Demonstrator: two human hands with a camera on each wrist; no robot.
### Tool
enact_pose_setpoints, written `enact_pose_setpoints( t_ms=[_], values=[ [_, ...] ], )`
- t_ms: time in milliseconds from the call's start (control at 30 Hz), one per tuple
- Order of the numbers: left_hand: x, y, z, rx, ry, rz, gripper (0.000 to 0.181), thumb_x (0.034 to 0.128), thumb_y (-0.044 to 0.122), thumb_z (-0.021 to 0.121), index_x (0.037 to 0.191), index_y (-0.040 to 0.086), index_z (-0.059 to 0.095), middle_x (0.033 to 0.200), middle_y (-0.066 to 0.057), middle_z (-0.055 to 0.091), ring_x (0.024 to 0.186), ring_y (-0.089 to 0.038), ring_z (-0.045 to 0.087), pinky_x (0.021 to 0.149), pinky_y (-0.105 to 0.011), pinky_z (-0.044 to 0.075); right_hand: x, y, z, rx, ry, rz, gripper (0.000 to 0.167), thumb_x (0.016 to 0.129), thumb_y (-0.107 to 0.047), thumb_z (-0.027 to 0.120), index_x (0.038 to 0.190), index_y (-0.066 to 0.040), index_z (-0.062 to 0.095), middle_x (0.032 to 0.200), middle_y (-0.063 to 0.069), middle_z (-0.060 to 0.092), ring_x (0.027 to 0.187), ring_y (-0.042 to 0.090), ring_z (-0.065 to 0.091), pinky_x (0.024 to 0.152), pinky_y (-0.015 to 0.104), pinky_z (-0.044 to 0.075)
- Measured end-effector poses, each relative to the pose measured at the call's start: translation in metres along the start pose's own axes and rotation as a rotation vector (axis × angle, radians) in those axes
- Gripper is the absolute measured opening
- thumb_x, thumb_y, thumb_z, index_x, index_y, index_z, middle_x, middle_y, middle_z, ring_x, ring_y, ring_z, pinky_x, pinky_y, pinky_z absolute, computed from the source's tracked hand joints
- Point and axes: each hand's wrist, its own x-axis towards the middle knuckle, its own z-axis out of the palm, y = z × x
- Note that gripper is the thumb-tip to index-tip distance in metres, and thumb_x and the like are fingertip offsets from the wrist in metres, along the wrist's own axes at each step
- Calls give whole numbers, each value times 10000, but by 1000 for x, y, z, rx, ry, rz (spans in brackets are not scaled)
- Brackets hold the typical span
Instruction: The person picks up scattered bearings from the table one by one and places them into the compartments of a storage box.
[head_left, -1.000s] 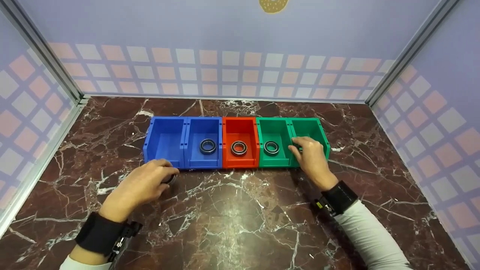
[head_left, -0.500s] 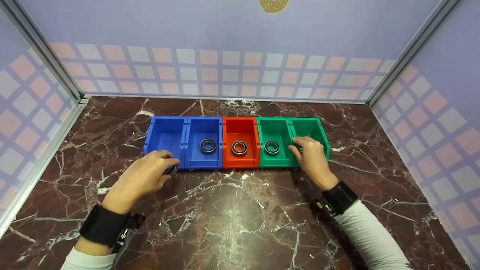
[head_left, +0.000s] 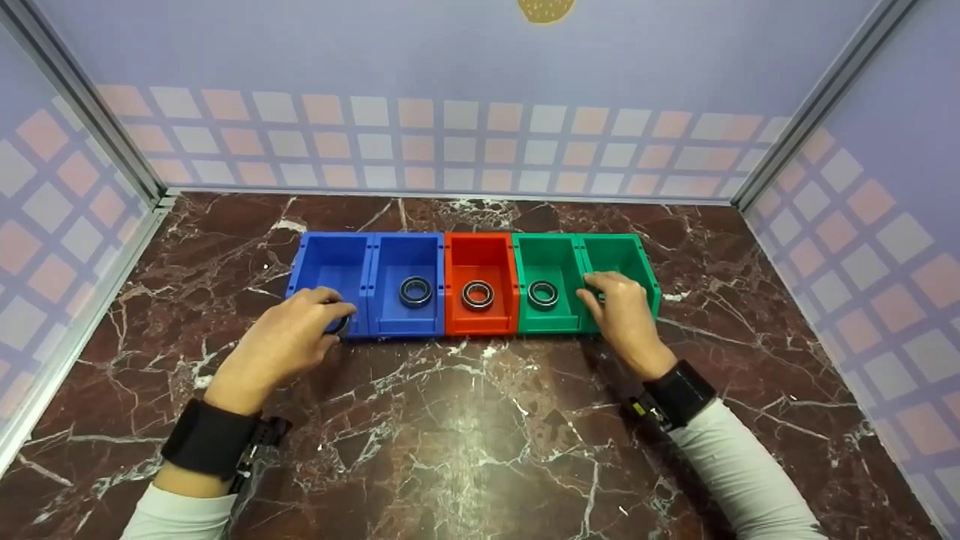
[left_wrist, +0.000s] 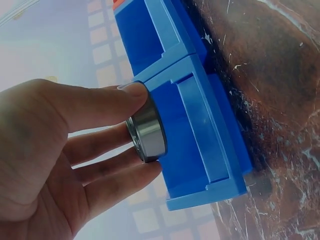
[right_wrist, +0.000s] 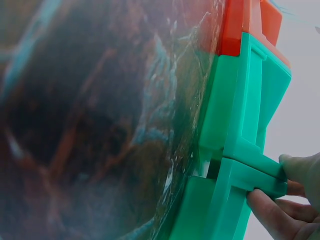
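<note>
My left hand [head_left: 279, 341] pinches a ball bearing [left_wrist: 151, 134] between thumb and fingers at the front of the leftmost blue bin [head_left: 337, 255]. In the left wrist view the bearing stands on edge over that bin's opening, its steel outer ring showing. My right hand [head_left: 624, 315] reaches over the rightmost green bin [head_left: 619, 251]. Its fingertips grip the adjoining side walls [right_wrist: 257, 175] of the two green bins, one on each side. The floor of the rightmost bin is mostly hidden by that hand.
Single bearings lie in the second blue bin [head_left: 415, 292], the red bin [head_left: 478, 295] and the inner green bin [head_left: 542, 295]. The bins stand side by side in a row on a dark marbled table [head_left: 450, 420]. Patterned panels [head_left: 465, 150] enclose its back and sides.
My left hand has moved forward with the bearing, from in front of the leftmost blue bin to over its front edge. The right hand stays where it was.
</note>
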Motion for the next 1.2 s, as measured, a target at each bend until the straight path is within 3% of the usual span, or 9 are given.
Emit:
enact_pose_setpoints(
  t_ms=[300, 867, 1200],
  values=[
    [6, -7, 2, 14, 32, 8, 454, 773, 7, 788, 1213, 40, 682, 1217, -227, 641, 1103, -404, 623, 914, -512, 554, 0, 0, 0, -8, 4, -10, 252, 880, -117, 741, 1086, 28, 739, 1040, 204, 743, 963, 336, 722, 819, 458, 603],
    [18, -22, 5, -52, 62, -51, 449, 806, 10, 763, 1244, 27, 667, 1255, -241, 628, 1157, -425, 600, 1007, -541, 504, 0, 0, 1, -1, 11, -13, 247, 876, -104, 742, 1081, 33, 740, 1035, 209, 743, 958, 340, 724, 814, 459, 606],
    [24, -28, 10, -69, 66, -69, 439, 823, 23, 752, 1253, 24, 664, 1257, -246, 625, 1152, -433, 601, 991, -553, 506, -1, 0, 0, -4, 1, -7, 255, 883, -119, 737, 1090, 31, 737, 1045, 208, 740, 970, 340, 720, 831, 460, 601]
  ],
)
